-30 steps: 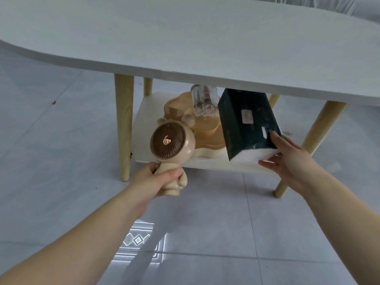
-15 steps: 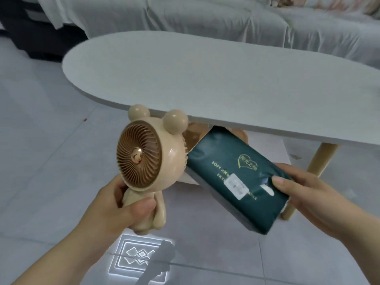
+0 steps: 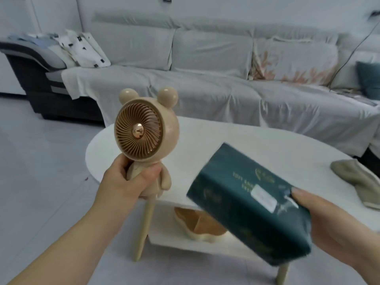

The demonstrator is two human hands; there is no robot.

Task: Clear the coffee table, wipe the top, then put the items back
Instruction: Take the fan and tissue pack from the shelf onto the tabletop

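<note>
Left hand: the left hand (image 3: 125, 182) is in the lower left of the frame, wrapped tight around the body of a bear fan (image 3: 144, 136).
Bear fan: it is tan, with two round ears on top and a brown round grille in front. It stands upright in the hand, up in the air over the left end of the counter (image 3: 236, 140).
Right hand: the right hand (image 3: 333, 221) is at the lower right of the frame. Its thumb lies on top of a tissue pack (image 3: 246, 204) and the other fingers are hidden under it, so it pinches the pack.
Tissue pack: it is dark green with gold letters and a small white sticker. It is tilted, with the far end higher, and it is held in the air in front of the counter.
Counter: it is white with round ends, in the middle of the frame, on light wood legs.
Cloth: a tan cloth (image 3: 357, 182) lies bunched on the right end of the counter.
Shelf: a white shelf (image 3: 170, 239) sits under the counter top. A tan tray (image 3: 197, 225) rests on it.
Couch: a long couch (image 3: 205, 79) with a pale cover fills the top of the frame, behind the counter.
Floor: pale tiles.
</note>
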